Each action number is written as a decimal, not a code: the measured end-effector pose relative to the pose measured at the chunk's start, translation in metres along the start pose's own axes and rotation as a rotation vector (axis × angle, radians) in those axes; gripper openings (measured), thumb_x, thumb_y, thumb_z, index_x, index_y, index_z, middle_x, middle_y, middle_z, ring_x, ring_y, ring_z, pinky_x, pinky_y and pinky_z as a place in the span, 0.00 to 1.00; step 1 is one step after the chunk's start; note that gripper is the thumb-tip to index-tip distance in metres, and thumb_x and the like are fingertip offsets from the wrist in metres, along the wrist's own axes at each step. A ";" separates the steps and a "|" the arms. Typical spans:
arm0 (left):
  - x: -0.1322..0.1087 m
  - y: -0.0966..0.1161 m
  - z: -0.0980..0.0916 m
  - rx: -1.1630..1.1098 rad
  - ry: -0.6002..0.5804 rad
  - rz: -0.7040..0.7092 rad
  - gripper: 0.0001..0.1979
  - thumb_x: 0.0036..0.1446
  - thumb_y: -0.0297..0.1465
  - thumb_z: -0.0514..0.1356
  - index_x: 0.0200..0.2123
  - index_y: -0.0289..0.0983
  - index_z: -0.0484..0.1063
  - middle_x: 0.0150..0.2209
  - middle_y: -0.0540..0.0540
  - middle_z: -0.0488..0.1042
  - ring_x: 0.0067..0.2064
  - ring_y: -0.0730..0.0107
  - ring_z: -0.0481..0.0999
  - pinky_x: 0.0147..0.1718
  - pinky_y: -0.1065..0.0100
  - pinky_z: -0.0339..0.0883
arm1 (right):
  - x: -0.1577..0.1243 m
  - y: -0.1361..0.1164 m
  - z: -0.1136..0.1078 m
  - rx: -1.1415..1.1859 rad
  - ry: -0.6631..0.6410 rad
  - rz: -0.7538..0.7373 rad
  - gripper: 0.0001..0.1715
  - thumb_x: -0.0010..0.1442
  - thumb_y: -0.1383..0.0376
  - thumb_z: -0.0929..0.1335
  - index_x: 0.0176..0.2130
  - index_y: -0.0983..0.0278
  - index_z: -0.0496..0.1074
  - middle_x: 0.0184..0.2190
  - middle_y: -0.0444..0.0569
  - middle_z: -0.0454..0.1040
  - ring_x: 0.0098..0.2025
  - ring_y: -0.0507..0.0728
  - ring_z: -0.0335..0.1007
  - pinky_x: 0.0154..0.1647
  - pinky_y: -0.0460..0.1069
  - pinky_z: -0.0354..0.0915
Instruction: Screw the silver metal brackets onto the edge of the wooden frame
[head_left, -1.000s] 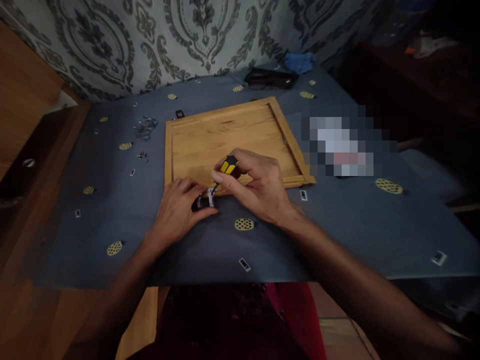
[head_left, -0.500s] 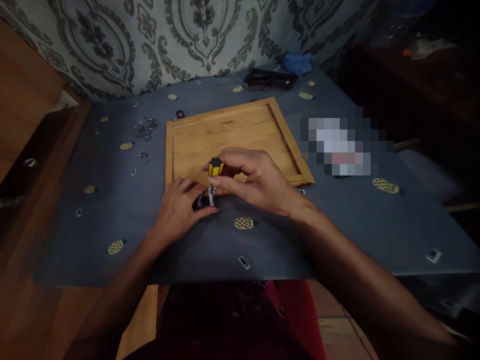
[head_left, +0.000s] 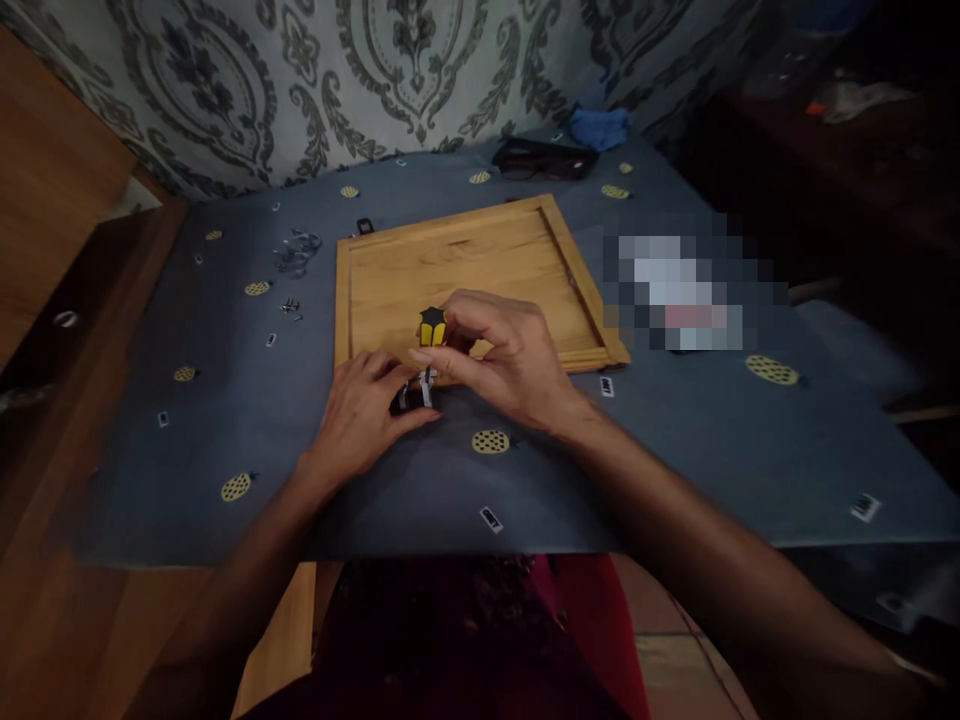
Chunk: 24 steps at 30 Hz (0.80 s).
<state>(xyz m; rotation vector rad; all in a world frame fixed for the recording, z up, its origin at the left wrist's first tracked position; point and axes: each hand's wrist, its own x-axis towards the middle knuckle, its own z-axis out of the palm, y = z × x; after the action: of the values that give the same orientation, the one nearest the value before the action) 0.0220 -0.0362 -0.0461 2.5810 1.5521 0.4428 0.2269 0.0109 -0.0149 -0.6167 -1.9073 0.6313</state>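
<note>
My right hand pinches a screwdriver by its short black and yellow handle, which stands about upright. Below it, its tip meets a small silver metal fitting with a dark part beside it; the exact kind is unclear. My left hand grips that fitting between thumb and fingers at the near edge of a framed wooden panel. The panel lies flat on the table, its near left corner hidden behind my hands.
On the patterned blue tablecloth, several loose metal pieces and small screws lie to the left. A dark case and a blue cloth sit at the back. A blurred-out object is on the right.
The screwdriver handle has turned slightly and my right-hand fingers have shifted around it. The fitting stays in my left hand. The whole view has moved a little.
</note>
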 end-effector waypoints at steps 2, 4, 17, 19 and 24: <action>0.000 0.000 0.000 -0.003 0.000 0.003 0.26 0.63 0.48 0.68 0.58 0.40 0.76 0.51 0.41 0.78 0.52 0.51 0.75 0.53 0.50 0.70 | -0.001 0.000 0.001 -0.005 0.005 -0.004 0.26 0.70 0.49 0.70 0.29 0.60 0.61 0.26 0.40 0.65 0.29 0.50 0.62 0.32 0.48 0.59; 0.000 0.001 0.000 -0.011 0.001 0.003 0.25 0.63 0.47 0.68 0.58 0.41 0.76 0.52 0.41 0.78 0.53 0.51 0.75 0.54 0.50 0.70 | -0.003 0.000 0.002 -0.014 0.022 -0.015 0.25 0.70 0.50 0.70 0.29 0.61 0.62 0.26 0.40 0.65 0.29 0.50 0.62 0.32 0.48 0.59; -0.001 0.001 0.000 -0.028 0.002 -0.022 0.21 0.63 0.48 0.68 0.52 0.40 0.79 0.48 0.43 0.78 0.51 0.54 0.75 0.54 0.52 0.69 | -0.009 -0.002 -0.003 -0.116 0.114 -0.051 0.19 0.69 0.54 0.72 0.30 0.62 0.69 0.25 0.41 0.68 0.27 0.50 0.63 0.29 0.48 0.58; -0.001 0.001 0.000 -0.022 0.002 -0.019 0.22 0.63 0.48 0.69 0.52 0.40 0.79 0.47 0.43 0.78 0.51 0.54 0.75 0.53 0.53 0.69 | -0.008 -0.002 -0.004 -0.139 0.140 -0.044 0.20 0.68 0.54 0.72 0.30 0.61 0.69 0.25 0.41 0.69 0.27 0.50 0.63 0.29 0.48 0.59; 0.000 0.002 -0.001 -0.016 0.003 -0.009 0.23 0.60 0.49 0.70 0.50 0.38 0.80 0.45 0.44 0.77 0.49 0.54 0.75 0.49 0.54 0.69 | -0.009 -0.002 -0.005 -0.166 0.172 -0.031 0.15 0.67 0.61 0.74 0.30 0.61 0.69 0.25 0.42 0.70 0.28 0.52 0.66 0.30 0.49 0.61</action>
<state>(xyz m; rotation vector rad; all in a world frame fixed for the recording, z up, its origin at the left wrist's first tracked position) 0.0231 -0.0374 -0.0444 2.5624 1.5537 0.4561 0.2344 0.0047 -0.0179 -0.7222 -1.8153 0.3898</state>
